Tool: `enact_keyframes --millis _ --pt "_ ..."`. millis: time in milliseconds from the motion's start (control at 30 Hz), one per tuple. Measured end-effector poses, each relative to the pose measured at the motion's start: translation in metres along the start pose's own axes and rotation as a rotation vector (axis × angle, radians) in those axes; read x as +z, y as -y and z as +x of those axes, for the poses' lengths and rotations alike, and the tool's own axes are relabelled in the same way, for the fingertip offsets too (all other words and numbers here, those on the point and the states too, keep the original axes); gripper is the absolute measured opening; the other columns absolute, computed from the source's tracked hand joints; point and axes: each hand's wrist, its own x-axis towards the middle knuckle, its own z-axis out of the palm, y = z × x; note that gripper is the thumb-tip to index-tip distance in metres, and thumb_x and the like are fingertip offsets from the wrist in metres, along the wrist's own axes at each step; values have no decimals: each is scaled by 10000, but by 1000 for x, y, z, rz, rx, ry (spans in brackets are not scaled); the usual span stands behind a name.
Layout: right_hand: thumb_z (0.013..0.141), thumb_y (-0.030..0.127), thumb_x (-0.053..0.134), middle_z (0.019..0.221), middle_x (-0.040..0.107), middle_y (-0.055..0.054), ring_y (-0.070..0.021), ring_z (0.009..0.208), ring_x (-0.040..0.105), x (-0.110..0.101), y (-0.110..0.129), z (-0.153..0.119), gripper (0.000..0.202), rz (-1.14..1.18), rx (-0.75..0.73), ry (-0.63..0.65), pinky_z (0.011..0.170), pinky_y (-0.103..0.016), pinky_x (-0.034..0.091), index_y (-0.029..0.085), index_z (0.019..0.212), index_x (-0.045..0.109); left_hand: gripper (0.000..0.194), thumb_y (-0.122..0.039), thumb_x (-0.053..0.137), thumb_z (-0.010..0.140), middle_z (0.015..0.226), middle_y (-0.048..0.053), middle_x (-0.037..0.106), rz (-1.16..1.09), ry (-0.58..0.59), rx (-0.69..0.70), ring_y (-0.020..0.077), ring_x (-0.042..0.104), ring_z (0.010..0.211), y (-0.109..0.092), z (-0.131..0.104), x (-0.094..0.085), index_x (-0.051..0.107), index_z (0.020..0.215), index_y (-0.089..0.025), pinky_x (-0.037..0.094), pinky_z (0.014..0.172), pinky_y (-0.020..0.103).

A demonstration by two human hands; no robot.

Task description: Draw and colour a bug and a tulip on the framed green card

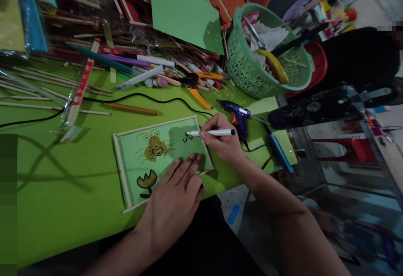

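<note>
A green card (170, 137) edged with thin wooden sticks lies on the green table. It bears a yellow bug drawing (155, 149), a yellow flower with a black outline (147, 182) and small black marks near its upper right. My left hand (179, 187) rests flat on the card's lower part, fingers stretched out, holding nothing. In my right hand (220, 139) is a white marker (220, 132) with a black end; its tip points left, at the black marks.
A blue glue gun (237, 116) lies right of the card, near a green basket (267, 53). Behind are orange-handled pliers (200, 93), a brown pen (130, 109), a black cable (135, 95), pens and many wooden sticks (31, 87).
</note>
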Motion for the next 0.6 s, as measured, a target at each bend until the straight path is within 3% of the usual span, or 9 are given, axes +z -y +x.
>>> enact_keyframes --millis 600 --pt "831 263 699 751 573 33 -121 641 509 -2 -5 -6 138 34 33 43 577 -273 395 230 829 565 178 -176 490 969 1432 134 598 -22 3 -5 262 540 1350 0 1 -1 653 1031 -142 453 1126 497"
